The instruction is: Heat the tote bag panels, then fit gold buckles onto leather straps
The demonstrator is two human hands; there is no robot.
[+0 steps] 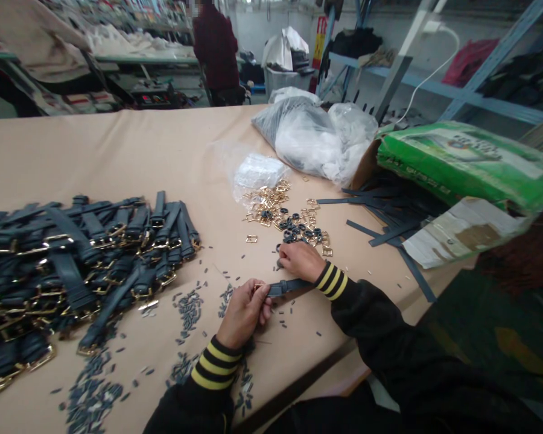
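The dark strap (286, 286) lies flat on the tan table (117, 150), near its front edge, and both hands hold it. The strap is thin, long and smooth, like leather. The left hand (244, 310) pinches one end, where a small gold buckle (259, 287) shines. The right hand (300, 260) is curled shut and presses down on the other end. Just behind the strap sits a small heap of shiny gold buckles (271, 202) mixed with little dark loops (298, 232). Left of the strap lies a big pile of finished straps (72, 265). Tiny dark bits (187, 307) are scattered around the strap. Far to its right is a torn green box (461, 163); its writing is too blurry to read.
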